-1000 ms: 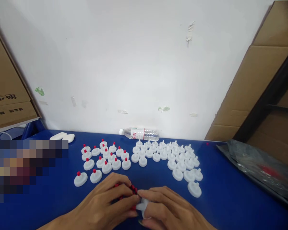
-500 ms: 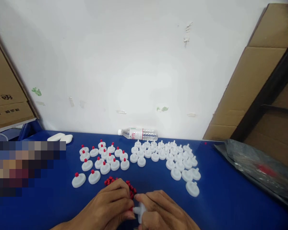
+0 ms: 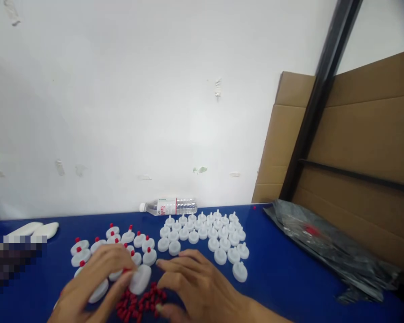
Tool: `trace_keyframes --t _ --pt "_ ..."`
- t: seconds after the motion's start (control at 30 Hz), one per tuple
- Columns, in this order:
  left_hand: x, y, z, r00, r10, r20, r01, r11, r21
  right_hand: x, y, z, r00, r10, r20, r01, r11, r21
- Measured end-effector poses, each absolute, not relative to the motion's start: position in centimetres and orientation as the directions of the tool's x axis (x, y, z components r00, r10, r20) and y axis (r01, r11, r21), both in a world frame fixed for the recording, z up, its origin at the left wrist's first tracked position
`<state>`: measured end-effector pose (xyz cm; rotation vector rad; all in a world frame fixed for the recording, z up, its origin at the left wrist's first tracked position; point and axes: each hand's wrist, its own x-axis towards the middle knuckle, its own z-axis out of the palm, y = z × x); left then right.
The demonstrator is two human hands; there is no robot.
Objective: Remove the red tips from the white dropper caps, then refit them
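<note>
My left hand (image 3: 97, 282) pinches a white round cap (image 3: 140, 279) between thumb and fingers, low over the blue table (image 3: 289, 287). My right hand (image 3: 195, 285) rests beside it, fingers curled loosely, fingertips close to the cap. A pile of small red plugs (image 3: 139, 304) lies just below both hands. Behind my left hand stand white caps with red plugs (image 3: 128, 237) fitted on top. To the right of them is a group of plain white caps (image 3: 208, 233).
A clear plastic bottle (image 3: 170, 206) lies on its side against the white wall. A dark plastic bag (image 3: 326, 246) lies at the right, in front of cardboard boxes (image 3: 357, 134) and a black post. Two white oblong pieces (image 3: 33, 229) lie far left.
The view has swung right and up. My left hand has moved left and forward with the white cap, toward the red-plugged caps. The red plug pile now shows below the hands.
</note>
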<state>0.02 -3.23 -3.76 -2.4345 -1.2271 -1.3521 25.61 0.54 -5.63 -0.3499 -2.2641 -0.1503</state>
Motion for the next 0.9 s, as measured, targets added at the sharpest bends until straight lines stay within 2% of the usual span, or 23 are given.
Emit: trace_keyframes --t 0.07,0.17,0.37,0.5,0.7,0.9 --pt "-1.5 -1.9 -3.4 0.231 0.605 0.762 0.771 -0.592 0.237 27.1 1.3 -5.5 -0.687 0.297 0.663 0.403 0.915 0.008" --pt "-3.4 0.0 -3.1 0.274 0.585 0.763 0.850 -0.518 0.092 29.1 2.3 -5.6 -0.710 0.444 0.547 0.536 0.844 0.011" --pt "-5.2 1.5 -3.8 0.281 0.683 0.674 0.926 -0.378 -0.003 29.3 2.6 -6.3 -0.626 0.623 0.469 0.698 0.715 -0.017" --pt "-5.3 1.7 -4.0 0.282 0.727 0.626 0.942 -0.335 -0.035 29.0 2.1 -6.4 -0.634 0.655 0.412 0.711 0.703 -0.024" --pt "-5.2 1.7 -4.1 0.201 0.800 0.566 0.953 -0.293 0.076 29.1 2.2 -6.6 -0.618 0.662 0.425 0.726 0.687 -0.014" --pt "-5.2 1.7 -4.5 0.155 0.837 0.524 0.964 -0.245 0.105 29.0 2.1 -6.4 -0.638 0.621 0.456 0.686 0.727 -0.030"
